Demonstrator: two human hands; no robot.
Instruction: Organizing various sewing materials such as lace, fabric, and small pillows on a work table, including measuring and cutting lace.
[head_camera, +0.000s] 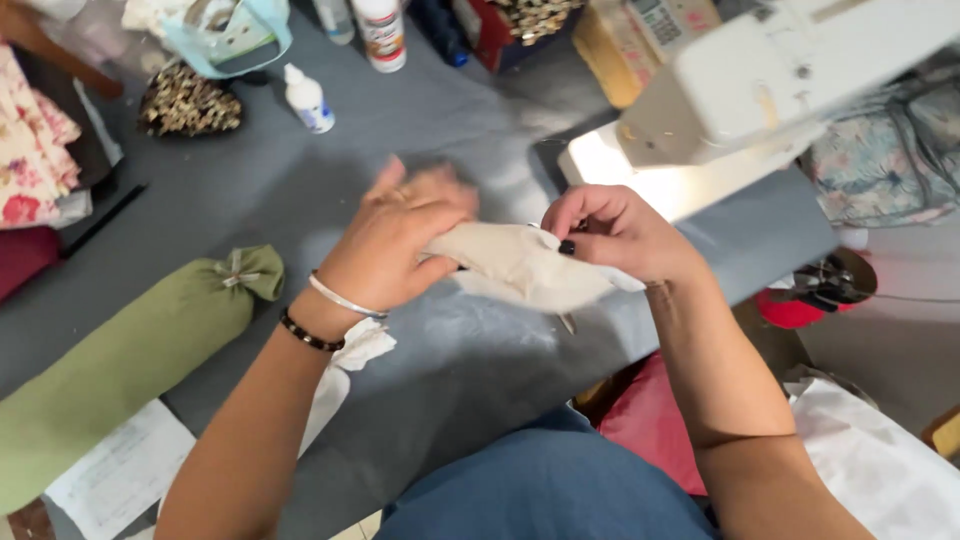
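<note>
Both hands hold one cream fabric piece (520, 265) above the grey table (440, 360). The left hand (395, 245) is closed around its left end. The right hand (615, 232) pinches its right end, near the white sewing machine (760, 90).

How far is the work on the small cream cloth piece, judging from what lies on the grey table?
Done, it seems: a green bolster lies finished, tied at its end. In hand: the left hand and right hand both hold the cream cloth piece over the grey table; the left hand is blurred. Left: the piece is not under the white sewing machine, so any stitching there looks undone.
</note>
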